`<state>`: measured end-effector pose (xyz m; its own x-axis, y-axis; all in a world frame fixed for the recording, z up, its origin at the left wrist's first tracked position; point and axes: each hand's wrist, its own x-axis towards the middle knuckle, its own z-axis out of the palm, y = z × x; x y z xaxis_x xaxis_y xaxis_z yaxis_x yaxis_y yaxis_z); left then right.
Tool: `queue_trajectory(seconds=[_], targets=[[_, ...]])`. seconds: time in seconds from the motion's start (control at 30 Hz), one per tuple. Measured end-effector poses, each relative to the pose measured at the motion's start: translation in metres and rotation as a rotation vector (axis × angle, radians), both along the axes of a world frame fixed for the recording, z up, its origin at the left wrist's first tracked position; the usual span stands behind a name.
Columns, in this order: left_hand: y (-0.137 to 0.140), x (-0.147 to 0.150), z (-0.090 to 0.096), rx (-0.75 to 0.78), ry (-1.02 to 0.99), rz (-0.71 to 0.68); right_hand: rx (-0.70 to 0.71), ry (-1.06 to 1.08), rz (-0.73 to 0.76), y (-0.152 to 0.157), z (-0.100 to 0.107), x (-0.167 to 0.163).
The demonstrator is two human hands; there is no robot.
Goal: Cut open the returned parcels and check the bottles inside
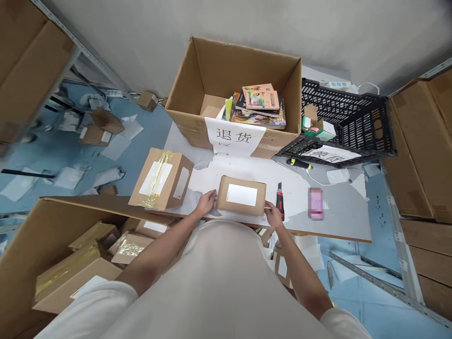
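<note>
A small cardboard parcel with a white label lies on the white table right in front of me. My left hand grips its left end and my right hand grips its right near corner. A red and black box cutter lies just to the right of the parcel, beside my right hand. A larger taped parcel with a white label sits on the table's left corner, to the left of my left hand.
A big open carton with a paper sign holds books at the table's back. A black plastic crate stands to its right. A phone lies on the table. Lower left, a large carton holds several parcels.
</note>
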<state>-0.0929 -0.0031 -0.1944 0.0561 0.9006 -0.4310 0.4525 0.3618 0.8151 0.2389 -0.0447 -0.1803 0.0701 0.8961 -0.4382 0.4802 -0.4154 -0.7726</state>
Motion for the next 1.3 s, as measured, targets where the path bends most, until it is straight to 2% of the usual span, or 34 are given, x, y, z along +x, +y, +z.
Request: queue_trajectory(seconds=[0.2, 0.27, 0.43, 0.53, 0.63, 0.77, 0.87, 1.07, 1.3], targets=[[-0.027, -0.003, -0.002, -0.012, -0.176, -0.15, -0.013, 0.142, 0.08, -0.023, -0.008, -0.008], [-0.03, 0.0, 0.001, -0.011, -0.221, -0.151, -0.019, 0.174, 0.069, -0.025, -0.009, -0.013], [-0.026, 0.003, 0.019, 0.016, -0.141, -0.125, -0.001, 0.158, 0.063, -0.022, 0.002, -0.014], [-0.017, 0.001, 0.041, 0.09, 0.0, -0.183, 0.056, 0.053, 0.121, -0.011, 0.022, -0.01], [-0.002, 0.005, 0.063, 0.142, 0.176, -0.184, 0.097, -0.185, 0.194, 0.011, 0.045, -0.008], [0.017, 0.018, 0.078, 0.147, 0.314, -0.199, 0.03, -0.422, 0.205, 0.037, 0.06, -0.013], [0.02, 0.023, 0.079, 0.164, 0.316, -0.194, 0.024, -0.429, 0.208, 0.041, 0.057, -0.015], [0.006, 0.025, 0.072, 0.156, 0.303, -0.119, 0.076, -0.392, 0.188, 0.033, 0.051, -0.015], [0.003, 0.027, 0.065, 0.153, 0.316, -0.06, 0.118, -0.351, 0.153, 0.045, 0.05, -0.018]])
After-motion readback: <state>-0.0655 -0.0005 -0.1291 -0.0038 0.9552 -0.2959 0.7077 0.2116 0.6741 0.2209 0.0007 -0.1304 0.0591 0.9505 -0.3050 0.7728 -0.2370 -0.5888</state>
